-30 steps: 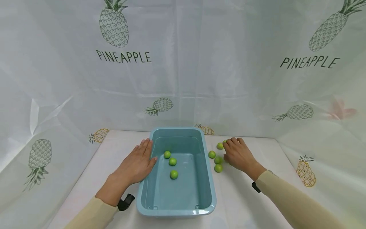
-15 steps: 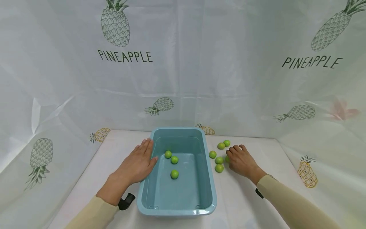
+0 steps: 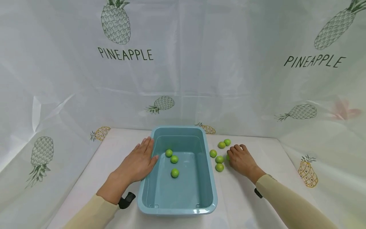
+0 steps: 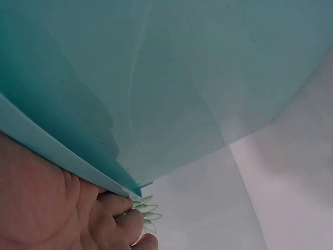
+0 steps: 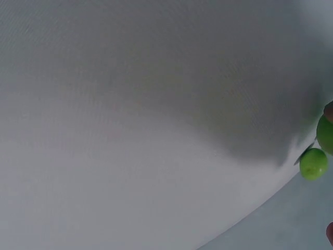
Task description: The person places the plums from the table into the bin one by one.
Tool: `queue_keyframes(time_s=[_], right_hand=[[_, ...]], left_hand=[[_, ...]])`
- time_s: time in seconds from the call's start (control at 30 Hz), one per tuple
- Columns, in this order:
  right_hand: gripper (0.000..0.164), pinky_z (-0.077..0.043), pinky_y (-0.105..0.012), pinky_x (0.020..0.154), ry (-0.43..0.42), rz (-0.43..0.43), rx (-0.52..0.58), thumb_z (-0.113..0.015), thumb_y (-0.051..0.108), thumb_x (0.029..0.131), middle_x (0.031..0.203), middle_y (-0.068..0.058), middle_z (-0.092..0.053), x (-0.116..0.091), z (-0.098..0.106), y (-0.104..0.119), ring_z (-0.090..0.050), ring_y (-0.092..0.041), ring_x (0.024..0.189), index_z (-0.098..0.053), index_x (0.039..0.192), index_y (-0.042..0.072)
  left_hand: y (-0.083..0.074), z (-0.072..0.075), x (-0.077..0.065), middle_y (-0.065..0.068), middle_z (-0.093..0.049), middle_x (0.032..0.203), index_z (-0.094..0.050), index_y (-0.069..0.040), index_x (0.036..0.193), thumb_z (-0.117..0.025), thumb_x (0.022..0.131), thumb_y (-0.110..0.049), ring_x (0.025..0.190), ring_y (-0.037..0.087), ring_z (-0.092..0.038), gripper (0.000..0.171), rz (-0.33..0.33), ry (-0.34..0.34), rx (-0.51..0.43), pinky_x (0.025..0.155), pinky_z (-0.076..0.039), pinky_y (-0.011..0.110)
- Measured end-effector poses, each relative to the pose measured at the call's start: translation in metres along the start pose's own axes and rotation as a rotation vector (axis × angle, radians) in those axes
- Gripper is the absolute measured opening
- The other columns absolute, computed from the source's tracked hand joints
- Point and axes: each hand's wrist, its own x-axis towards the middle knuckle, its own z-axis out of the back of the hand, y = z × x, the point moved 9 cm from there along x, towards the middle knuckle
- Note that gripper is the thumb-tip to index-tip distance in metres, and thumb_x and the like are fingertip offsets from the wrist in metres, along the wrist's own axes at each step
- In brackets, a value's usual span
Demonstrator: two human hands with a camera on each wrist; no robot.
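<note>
In the head view my left hand lies along the left side of a blue plastic tub, fingers straight and thumb over the rim. The left wrist view shows its palm against the tub wall. Three limes rest inside the tub, one being a lime near the middle. To the right of the tub, my right hand has its fingers curled down on a lime, mostly hidden under them. A fingertip touches this lime in the right wrist view; the thumb's contact is hidden.
Several loose limes lie on the white table cover between the tub and my right hand, among them a lime. Two limes sit farther back, including a lime. A pineapple-print curtain stands behind and at the sides.
My right hand has shifted slightly right and toward me, off the far pair of limes, to a lime nearer me. The left hand stays on the tub.
</note>
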Motion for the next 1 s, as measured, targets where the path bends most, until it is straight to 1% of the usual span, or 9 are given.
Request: queue_keyframes(time_s=[0.13, 0.27, 0.4, 0.5, 0.67, 0.83, 1.0], right_hand=[[0.031, -0.049, -0.055, 0.1, 0.002, -0.075, 0.024, -0.078, 0.025, 0.087, 0.096, -0.01, -0.06, 0.002, 0.002, -0.012, -0.057, -0.033, 0.1, -0.059, 0.098, 0.004], [0.039, -0.049, -0.056, 0.101, 0.011, -0.133, 0.016, -0.077, 0.035, 0.087, 0.096, -0.011, -0.06, 0.004, 0.007, -0.022, -0.057, -0.034, 0.1, -0.059, 0.1, 0.003], [0.046, -0.049, -0.054, 0.098, -0.002, -0.166, -0.002, -0.076, 0.044, 0.088, 0.088, -0.009, -0.054, 0.005, 0.015, -0.029, -0.056, -0.033, 0.095, -0.056, 0.097, 0.004], [0.046, -0.049, -0.053, 0.092, -0.045, -0.167, -0.007, -0.074, 0.045, 0.088, 0.082, -0.007, -0.049, 0.007, 0.022, -0.032, -0.053, -0.032, 0.089, -0.053, 0.093, 0.005], [0.044, -0.048, -0.05, 0.085, -0.121, -0.146, -0.008, -0.073, 0.042, 0.086, 0.079, -0.007, -0.045, 0.009, 0.037, -0.036, -0.05, -0.031, 0.083, -0.05, 0.089, 0.005], [0.043, -0.046, -0.047, 0.081, -0.143, -0.141, -0.009, -0.072, 0.041, 0.087, 0.077, -0.006, -0.042, 0.014, 0.049, -0.037, -0.047, -0.029, 0.08, -0.048, 0.087, 0.005], [0.043, -0.045, -0.045, 0.08, -0.164, -0.135, -0.013, -0.071, 0.041, 0.088, 0.077, -0.006, -0.041, 0.02, 0.062, -0.035, -0.046, -0.028, 0.079, -0.047, 0.085, 0.006]], left_hand=[[-0.001, 0.0, 0.001, 0.031, -0.025, 0.169, -0.027, 0.014, 0.16, -0.05, 0.111, -0.034, 0.159, 0.047, -0.024, 0.072, 0.001, -0.001, -0.002, 0.127, -0.027, 0.062], [-0.001, 0.0, 0.001, 0.031, -0.026, 0.169, -0.028, 0.013, 0.16, -0.05, 0.111, -0.034, 0.158, 0.047, -0.025, 0.072, 0.003, -0.008, 0.004, 0.126, -0.028, 0.063], [-0.001, 0.0, 0.001, 0.031, -0.027, 0.169, -0.028, 0.013, 0.16, -0.05, 0.111, -0.034, 0.158, 0.048, -0.025, 0.072, 0.004, -0.01, 0.006, 0.126, -0.028, 0.063], [-0.001, 0.0, 0.0, 0.031, -0.027, 0.169, -0.028, 0.013, 0.16, -0.05, 0.111, -0.034, 0.158, 0.047, -0.025, 0.072, 0.003, -0.007, 0.01, 0.126, -0.028, 0.063], [-0.002, -0.001, 0.001, 0.031, -0.027, 0.169, -0.028, 0.013, 0.16, -0.05, 0.111, -0.034, 0.158, 0.047, -0.025, 0.072, -0.005, -0.009, 0.016, 0.126, -0.028, 0.063], [-0.002, 0.0, 0.002, 0.032, -0.028, 0.168, -0.029, 0.014, 0.16, -0.051, 0.111, -0.034, 0.158, 0.048, -0.026, 0.071, -0.014, -0.021, 0.02, 0.125, -0.029, 0.064], [-0.002, 0.0, 0.001, 0.032, -0.028, 0.168, -0.03, 0.014, 0.159, -0.051, 0.111, -0.033, 0.157, 0.049, -0.027, 0.071, -0.021, -0.024, 0.017, 0.125, -0.029, 0.065]])
